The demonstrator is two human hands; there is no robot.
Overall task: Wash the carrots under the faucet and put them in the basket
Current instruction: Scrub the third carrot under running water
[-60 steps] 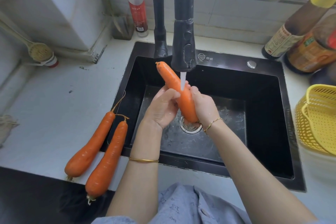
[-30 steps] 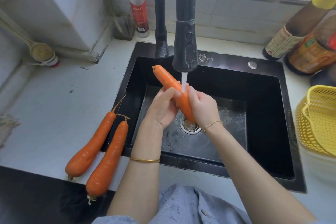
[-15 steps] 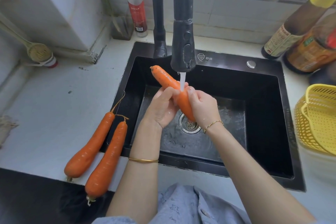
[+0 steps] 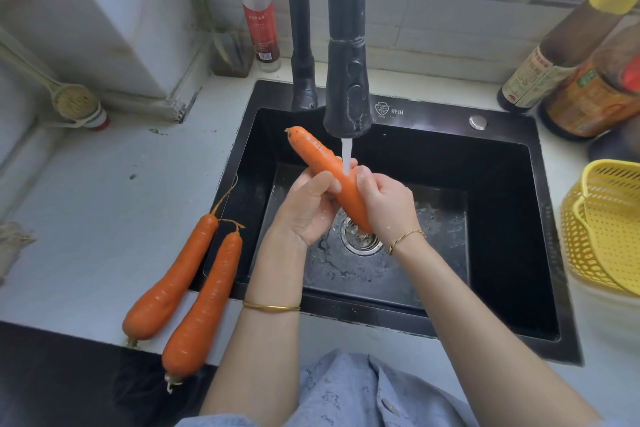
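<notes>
**Wet carrot held in both hands under the stream**

Both hands grip one carrot (image 4: 325, 166) above the sink (image 4: 502, 218). The left hand (image 4: 308, 208) wraps the carrot's middle with its thumb lying across the top. The right hand (image 4: 391, 204) curls round the lower stretch, just above the drain. The free end slants up and away beyond the left fingers. Water (image 4: 346, 156) from the faucet (image 4: 348, 90) lands on the carrot right between the two hands.

The carrot looks stiff and dense, so it should neither bend nor bruise under a firm squeeze. Its wet, tapered skin is probably slippery, and a pinch near either end could let it shoot out. A full wrap round the middle seems the safest hold, with one hand anchoring while the other rubs.

The yellow basket (image 4: 606, 229) sits well off to the right of the right hand. Two more carrots (image 4: 173, 281) lie side by side on the counter (image 4: 104, 201), left of the left forearm.
</notes>
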